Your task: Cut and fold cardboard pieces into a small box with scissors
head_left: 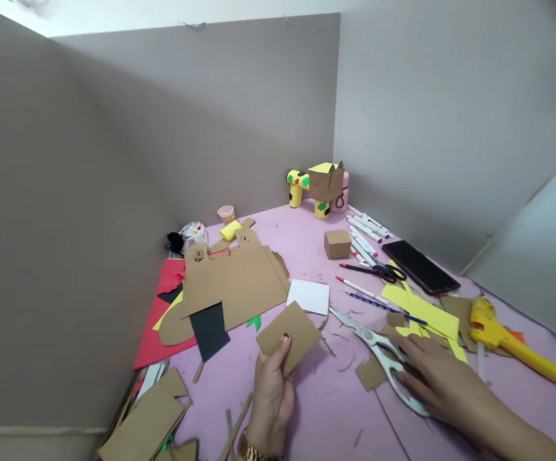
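My left hand (274, 384) grips a square piece of brown cardboard (293, 333), with the thumb on top and the fingers beneath. On the right, my right hand (434, 374) reaches across the handles of white-handled scissors (371, 339). Its fingers are stretched and slightly apart, touching or just above the handles; the palm side is hidden. The scissors lie on the pink tabletop (326, 410) with the blades toward the back left. A small cardboard scrap (371, 373) sits beside their handles. Beyond the held square lies a white paper square (308, 296).
A large cut cardboard shape (239, 282) covers red sheets (163, 320) at left. Behind are a small cardboard box (337, 244) and a yellow spotted animal figure (298, 179). Markers (364, 234), black scissors (388, 273), a phone (419, 266) and a yellow glue gun (508, 339) lie right.
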`<state>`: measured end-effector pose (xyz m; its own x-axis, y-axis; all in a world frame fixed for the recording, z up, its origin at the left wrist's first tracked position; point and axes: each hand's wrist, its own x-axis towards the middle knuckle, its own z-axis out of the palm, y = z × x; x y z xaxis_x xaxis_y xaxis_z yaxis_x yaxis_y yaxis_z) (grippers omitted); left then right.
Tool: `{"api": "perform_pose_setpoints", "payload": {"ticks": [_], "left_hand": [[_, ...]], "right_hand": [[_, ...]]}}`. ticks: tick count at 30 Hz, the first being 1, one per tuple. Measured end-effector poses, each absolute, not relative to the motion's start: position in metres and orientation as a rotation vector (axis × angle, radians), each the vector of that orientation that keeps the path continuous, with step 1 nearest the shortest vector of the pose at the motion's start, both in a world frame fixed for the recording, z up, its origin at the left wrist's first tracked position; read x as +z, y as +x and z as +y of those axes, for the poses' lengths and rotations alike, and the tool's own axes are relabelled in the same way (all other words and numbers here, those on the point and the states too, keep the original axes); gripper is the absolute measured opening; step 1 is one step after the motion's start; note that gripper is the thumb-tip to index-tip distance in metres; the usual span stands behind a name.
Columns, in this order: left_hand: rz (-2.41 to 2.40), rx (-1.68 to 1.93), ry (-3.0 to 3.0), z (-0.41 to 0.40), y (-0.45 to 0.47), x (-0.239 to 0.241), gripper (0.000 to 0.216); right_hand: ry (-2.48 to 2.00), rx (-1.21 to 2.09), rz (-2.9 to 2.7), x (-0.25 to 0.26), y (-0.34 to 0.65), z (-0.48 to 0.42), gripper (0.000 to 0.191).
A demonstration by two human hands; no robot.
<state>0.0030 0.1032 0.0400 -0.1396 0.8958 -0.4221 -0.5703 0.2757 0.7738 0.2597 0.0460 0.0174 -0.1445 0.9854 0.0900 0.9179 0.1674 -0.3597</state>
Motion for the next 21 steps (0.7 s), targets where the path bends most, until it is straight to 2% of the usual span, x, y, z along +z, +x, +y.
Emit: {"api": "perform_pose_setpoints", "payload": {"ticks": [7, 12, 17, 21], "left_hand": [[1.08, 1.358, 0.43, 0.101, 0.003, 0.045, 0.029], [1.057, 1.384, 0.399, 0.1, 0.002, 0.05, 0.034], [1.051, 1.387, 0.384, 0.099, 0.002, 0.053, 0.035], [1.037, 1.387, 0.392, 0.098, 0.001, 0.054, 0.035]], "right_hand": [[-1.851, 0.266, -2.118, 0.005, 0.257, 0.046, 0.041], [-1.669, 0.83, -1.595, 0.021, 0.258, 0.038, 0.036], [-1.307, 1.437, -0.968, 0.026, 0.231, 0.023, 0.059], [-1.143, 1.748, -0.867, 0.028, 0.203, 0.014, 0.06]]}}
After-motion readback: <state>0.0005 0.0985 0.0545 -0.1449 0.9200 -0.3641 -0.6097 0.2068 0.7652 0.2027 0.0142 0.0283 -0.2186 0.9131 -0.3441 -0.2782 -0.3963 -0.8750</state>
